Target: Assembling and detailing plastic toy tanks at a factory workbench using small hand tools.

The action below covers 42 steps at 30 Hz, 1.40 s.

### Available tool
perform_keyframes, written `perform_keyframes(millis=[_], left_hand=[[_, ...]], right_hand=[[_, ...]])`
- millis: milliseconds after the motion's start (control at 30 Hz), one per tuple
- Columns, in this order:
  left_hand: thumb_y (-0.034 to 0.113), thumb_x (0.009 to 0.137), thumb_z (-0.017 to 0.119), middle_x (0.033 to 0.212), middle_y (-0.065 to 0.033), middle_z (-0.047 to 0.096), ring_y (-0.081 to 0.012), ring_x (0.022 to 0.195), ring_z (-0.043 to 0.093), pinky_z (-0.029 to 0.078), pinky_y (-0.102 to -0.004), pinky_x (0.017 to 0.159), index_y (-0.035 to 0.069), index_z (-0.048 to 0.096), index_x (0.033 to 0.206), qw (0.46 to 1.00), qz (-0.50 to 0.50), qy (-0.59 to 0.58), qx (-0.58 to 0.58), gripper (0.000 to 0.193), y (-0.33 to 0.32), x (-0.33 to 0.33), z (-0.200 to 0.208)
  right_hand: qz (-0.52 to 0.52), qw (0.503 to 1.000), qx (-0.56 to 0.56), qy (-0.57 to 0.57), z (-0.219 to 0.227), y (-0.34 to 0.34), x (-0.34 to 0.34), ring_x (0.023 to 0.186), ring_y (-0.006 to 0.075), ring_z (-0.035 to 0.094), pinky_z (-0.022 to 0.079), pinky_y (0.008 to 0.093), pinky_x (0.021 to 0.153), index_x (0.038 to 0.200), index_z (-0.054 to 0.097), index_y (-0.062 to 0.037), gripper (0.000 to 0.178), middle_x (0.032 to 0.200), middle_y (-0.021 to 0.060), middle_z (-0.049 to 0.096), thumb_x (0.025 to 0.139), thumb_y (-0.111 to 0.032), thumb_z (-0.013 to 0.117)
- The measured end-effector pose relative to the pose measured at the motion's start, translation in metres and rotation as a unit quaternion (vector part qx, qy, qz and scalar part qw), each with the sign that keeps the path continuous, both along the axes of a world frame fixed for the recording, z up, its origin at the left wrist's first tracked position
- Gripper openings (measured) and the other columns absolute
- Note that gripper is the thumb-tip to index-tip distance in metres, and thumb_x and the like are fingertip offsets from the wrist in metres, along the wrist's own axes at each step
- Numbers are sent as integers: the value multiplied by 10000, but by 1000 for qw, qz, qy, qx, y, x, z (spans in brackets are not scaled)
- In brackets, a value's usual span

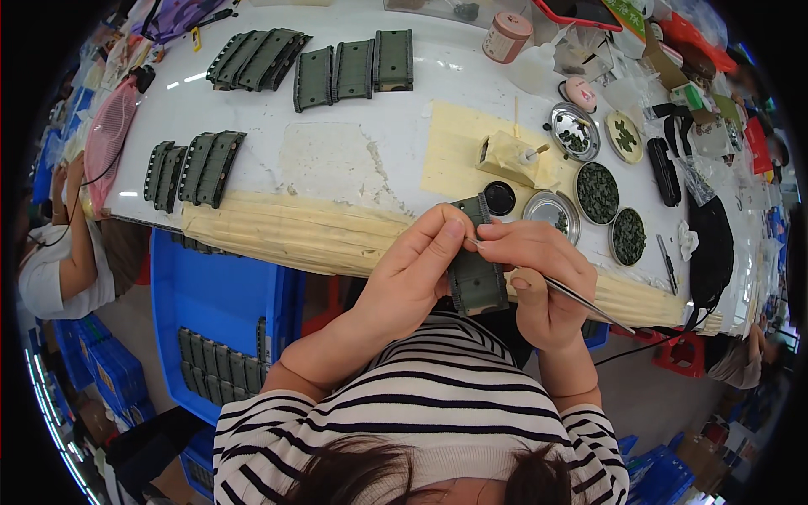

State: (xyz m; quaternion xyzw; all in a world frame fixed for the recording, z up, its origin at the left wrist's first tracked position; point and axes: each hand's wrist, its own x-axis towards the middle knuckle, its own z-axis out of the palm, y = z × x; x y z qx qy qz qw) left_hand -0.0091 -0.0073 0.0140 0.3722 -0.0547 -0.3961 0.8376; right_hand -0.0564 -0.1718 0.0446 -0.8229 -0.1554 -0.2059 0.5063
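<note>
Tabletop (261, 114), two hands (412, 273) holding one panel (478, 284), one tool (589, 304)

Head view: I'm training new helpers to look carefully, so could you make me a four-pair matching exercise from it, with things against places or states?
Things
1. Slim metal tool
2. Blue bin
3. Pink mesh thing
4. Yellow sheet

Places or states
A. At the left end of the table
B. Flat, with a small block standing on it
C. In the right hand
D. Below table height, with green panels in it

Right pairs: 1-C, 2-D, 3-A, 4-B
</note>
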Motion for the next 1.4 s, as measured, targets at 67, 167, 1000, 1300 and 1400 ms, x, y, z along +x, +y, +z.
perform_keyframes(millis=[67, 167, 1000, 1300, 1400], left_hand=[[288, 1045, 372, 860, 39, 478, -3, 719, 450, 406, -159, 590, 97, 486, 965, 1000, 15, -4, 6, 237, -3, -1, 0], [275, 1051, 339, 940, 3, 490, -61, 892, 471, 425, -233, 803, 75, 470, 967, 1000, -2, -5, -16, 253, 1, 1, 1], [-33, 893, 519, 1306, -150, 498, -296, 1165, 558, 512, -487, 958, 132, 253, 1467, 988, 151, 21, -14, 654, 16, 23, 8], [-45, 889, 549, 1181, -160, 573, -296, 1130, 577, 517, -438, 955, 122, 319, 1402, 977, 179, 88, -72, 587, 19, 22, 5], [-39, 896, 544, 1166, -159, 587, -264, 1108, 591, 525, -414, 943, 130, 303, 1422, 980, 177, 62, -65, 603, 18, 21, 3]], right_hand=[[1, 1000, 1, -1, 0, 0, 0, 879, 273, 659, 523, 337, 777, 993, 683, 5, 205, 969, 133, 679, 825, -111, 671], [3, 1000, -2, -4, -1, 0, 1, 881, 272, 658, 523, 338, 777, 993, 683, 5, 204, 969, 130, 681, 825, -111, 670], [-183, 981, -22, 53, -37, -26, 8, 797, 203, 522, 427, 306, 730, 879, 693, -12, 143, 750, 47, 634, 911, -68, 566], [-196, 976, -74, 55, -42, -25, 11, 800, 219, 497, 416, 313, 722, 899, 701, -33, 137, 760, 36, 636, 906, -143, 619], [-192, 977, -80, 48, -43, -26, 12, 796, 217, 494, 414, 311, 721, 899, 702, -40, 122, 765, 36, 638, 904, -128, 618]])
